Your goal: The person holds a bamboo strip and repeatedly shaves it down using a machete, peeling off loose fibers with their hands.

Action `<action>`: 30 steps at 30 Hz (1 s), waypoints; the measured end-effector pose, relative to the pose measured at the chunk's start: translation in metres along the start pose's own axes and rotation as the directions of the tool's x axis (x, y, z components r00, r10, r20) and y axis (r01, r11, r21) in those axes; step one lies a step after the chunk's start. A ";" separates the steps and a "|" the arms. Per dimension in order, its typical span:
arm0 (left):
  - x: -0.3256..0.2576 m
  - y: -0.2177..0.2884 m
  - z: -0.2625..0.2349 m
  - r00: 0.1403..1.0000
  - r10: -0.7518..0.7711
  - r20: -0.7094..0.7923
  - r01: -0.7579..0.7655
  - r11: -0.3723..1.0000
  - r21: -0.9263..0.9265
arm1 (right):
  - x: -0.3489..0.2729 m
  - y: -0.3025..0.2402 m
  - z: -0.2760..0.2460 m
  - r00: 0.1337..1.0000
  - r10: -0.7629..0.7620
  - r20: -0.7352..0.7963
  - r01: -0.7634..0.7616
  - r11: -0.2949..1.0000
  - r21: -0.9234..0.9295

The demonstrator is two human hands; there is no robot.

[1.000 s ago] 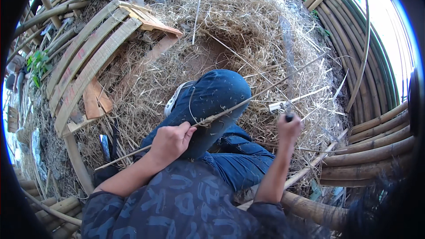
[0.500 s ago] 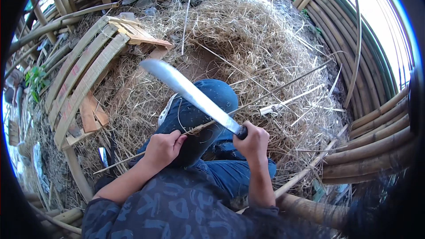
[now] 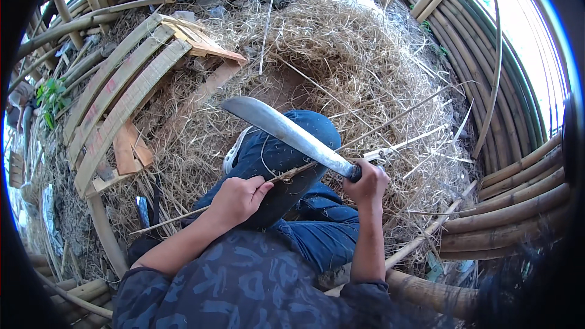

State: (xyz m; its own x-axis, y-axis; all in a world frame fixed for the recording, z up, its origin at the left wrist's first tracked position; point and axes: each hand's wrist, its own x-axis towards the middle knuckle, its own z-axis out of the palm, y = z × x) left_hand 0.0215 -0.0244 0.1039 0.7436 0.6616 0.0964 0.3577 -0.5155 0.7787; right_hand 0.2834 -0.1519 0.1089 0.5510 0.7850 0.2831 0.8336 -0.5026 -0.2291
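Observation:
My right hand (image 3: 367, 184) is closed around the dark handle of a machete (image 3: 289, 134). Its broad steel blade points up and left, crossing above my raised knee. A long, thin bamboo strip (image 3: 396, 119) runs from lower left to upper right over my leg. My left hand (image 3: 239, 200) grips this strip with the fingers wrapped round it. The blade crosses the strip between my two hands, and whether its edge touches the strip cannot be made out. A thin curled sliver (image 3: 263, 153) stands off the strip near my left hand.
Dry shavings (image 3: 341, 42) cover much of the ground ahead. On the left lies a slatted wooden pallet (image 3: 122, 109). Stacked bamboo poles (image 3: 506, 219) line the right side, and a loose pale split piece (image 3: 405, 144) rests beyond my right hand.
The machete and my right hand have shifted right and slightly up, the blade lying at a flatter angle. My left hand has also moved a little right, still gripping the strip. The view has shifted slightly.

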 end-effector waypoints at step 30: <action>-0.020 -0.024 -0.010 0.999 -0.032 0.008 0.032 0.999 0.011 | 0.028 0.066 -0.011 0.994 -0.067 -0.086 0.062 0.996 -0.062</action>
State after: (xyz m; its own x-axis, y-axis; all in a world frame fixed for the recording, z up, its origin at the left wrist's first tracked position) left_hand -0.0076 -0.0198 0.0901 0.7361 0.6737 0.0661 0.3880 -0.5000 0.7743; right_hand 0.3540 -0.1666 0.1120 0.4950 0.7829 0.3768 0.8669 -0.4745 -0.1529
